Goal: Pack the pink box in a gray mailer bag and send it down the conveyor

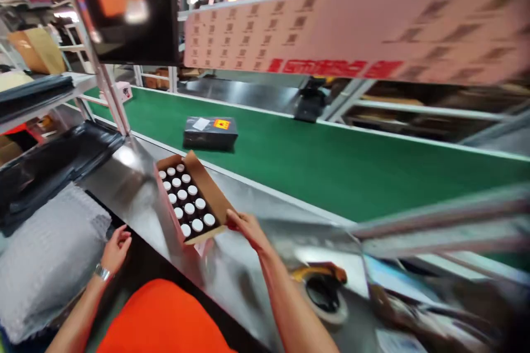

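An opened cardboard box [211, 187] stands on the metal bench, packed with several dark bottles with white caps [182, 194]. My right hand [246, 226] grips the near right corner of its raised flap, thumb on top and fingers tucked behind. To the left of the box, my left hand [116, 249] hovers near the bench's front edge with fingers loosely curled and apart, holding nothing. Close beside that hand lies a bulky bubble-wrap bundle [53, 253].
Behind the bench runs a green conveyor belt [290, 160] carrying a dark wrapped parcel [210, 133]. A tape dispenser [325, 292] sits on the right. Black plastic bags [53, 165] lie at left. A pink code-covered board [331, 33] hangs overhead, beside a monitor [128, 11].
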Demonstrator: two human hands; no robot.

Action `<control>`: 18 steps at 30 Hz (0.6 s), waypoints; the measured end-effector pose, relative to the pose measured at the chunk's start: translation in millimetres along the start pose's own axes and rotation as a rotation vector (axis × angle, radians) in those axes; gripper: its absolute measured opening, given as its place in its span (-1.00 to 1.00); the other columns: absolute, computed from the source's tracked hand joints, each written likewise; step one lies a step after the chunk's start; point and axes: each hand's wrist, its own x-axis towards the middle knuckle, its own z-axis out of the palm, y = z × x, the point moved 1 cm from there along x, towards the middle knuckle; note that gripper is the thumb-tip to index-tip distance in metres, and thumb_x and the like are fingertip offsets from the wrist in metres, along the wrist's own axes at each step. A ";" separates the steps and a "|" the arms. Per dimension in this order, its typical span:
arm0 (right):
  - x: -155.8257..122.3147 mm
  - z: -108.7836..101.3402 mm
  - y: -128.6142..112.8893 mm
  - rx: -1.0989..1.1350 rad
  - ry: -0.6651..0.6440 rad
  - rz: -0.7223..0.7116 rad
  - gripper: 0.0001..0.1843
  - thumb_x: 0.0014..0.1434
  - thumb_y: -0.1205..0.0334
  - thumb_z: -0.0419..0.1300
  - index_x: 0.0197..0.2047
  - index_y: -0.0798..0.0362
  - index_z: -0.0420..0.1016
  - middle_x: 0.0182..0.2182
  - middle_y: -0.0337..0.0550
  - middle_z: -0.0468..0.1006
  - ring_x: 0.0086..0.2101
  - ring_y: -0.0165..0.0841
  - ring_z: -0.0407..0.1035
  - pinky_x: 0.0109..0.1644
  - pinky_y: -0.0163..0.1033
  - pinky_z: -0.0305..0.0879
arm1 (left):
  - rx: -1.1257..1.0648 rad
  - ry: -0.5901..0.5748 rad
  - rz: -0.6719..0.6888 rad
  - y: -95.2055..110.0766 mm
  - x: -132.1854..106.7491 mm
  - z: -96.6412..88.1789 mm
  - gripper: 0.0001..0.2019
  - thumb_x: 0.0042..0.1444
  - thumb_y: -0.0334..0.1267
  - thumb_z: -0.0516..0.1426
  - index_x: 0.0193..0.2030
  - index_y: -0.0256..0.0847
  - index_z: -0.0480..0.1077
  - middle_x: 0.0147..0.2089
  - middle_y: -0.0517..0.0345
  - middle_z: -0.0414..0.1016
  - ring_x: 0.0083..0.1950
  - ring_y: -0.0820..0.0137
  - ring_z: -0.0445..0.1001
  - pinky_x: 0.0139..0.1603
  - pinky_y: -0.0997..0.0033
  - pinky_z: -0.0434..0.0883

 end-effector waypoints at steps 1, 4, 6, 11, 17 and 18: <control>-12.0 -9.3 14.2 0.050 0.042 -0.014 -0.66 0.45 0.04 0.53 -0.13 0.20 0.80 -0.17 0.34 0.80 -0.16 0.03 0.72 0.00 0.03 0.59 | 0.032 -0.035 0.085 17.2 12.4 10.3 -0.17 0.23 0.27 0.32 0.48 -0.23 0.47 0.33 -0.57 0.82 0.44 -0.45 0.82 0.51 -0.44 0.72; -50.1 -8.3 65.4 0.178 0.181 -0.066 -0.52 0.25 -0.08 0.49 0.10 0.04 0.74 0.22 0.37 0.82 0.27 0.19 0.74 0.44 0.25 0.60 | 0.149 -0.116 0.438 63.9 45.4 38.4 -0.28 0.45 0.10 0.28 0.58 -0.35 0.48 0.54 -0.64 0.70 0.58 -0.37 0.75 0.52 -0.40 0.76; -71.3 13.1 96.7 0.214 0.234 -0.071 -0.33 -0.10 -0.05 0.52 0.11 -0.06 0.69 0.30 0.30 0.81 0.40 0.31 0.67 0.61 0.37 0.52 | 0.234 -0.133 0.751 92.5 66.0 51.6 -0.38 0.55 -0.11 0.25 0.61 -0.39 0.50 0.61 -0.59 0.66 0.67 -0.31 0.69 0.66 -0.43 0.71; -94.0 72.1 121.0 0.144 0.192 -0.132 -0.07 -0.14 -0.23 0.66 0.28 -0.10 0.69 0.47 0.34 0.76 0.57 0.45 0.54 0.78 0.49 0.37 | 0.405 -0.322 1.308 153.1 95.4 71.4 -0.32 0.46 -0.50 0.16 0.68 -0.27 0.51 0.63 -0.31 0.70 0.86 -0.22 0.48 0.88 -0.53 0.52; -86.3 78.5 100.1 -0.093 0.300 -0.123 -0.16 -0.02 -0.20 0.71 0.24 -0.01 0.68 0.31 0.26 0.83 0.34 0.34 0.68 0.54 0.36 0.57 | 0.792 -0.929 1.128 217.6 34.7 132.0 0.05 0.47 0.25 0.56 0.82 -0.45 0.46 0.53 -0.47 0.77 0.53 -0.31 0.78 0.74 -0.33 0.64; -84.8 76.5 97.0 -0.124 0.303 -0.099 -0.28 0.03 -0.15 0.69 0.16 -0.02 0.69 0.16 0.19 0.86 0.21 0.28 0.72 0.39 0.28 0.64 | 0.934 -0.947 1.044 230.0 22.1 143.7 0.01 0.56 0.21 0.51 0.86 -0.45 0.41 0.43 -0.45 0.82 0.43 -0.31 0.83 0.59 -0.28 0.73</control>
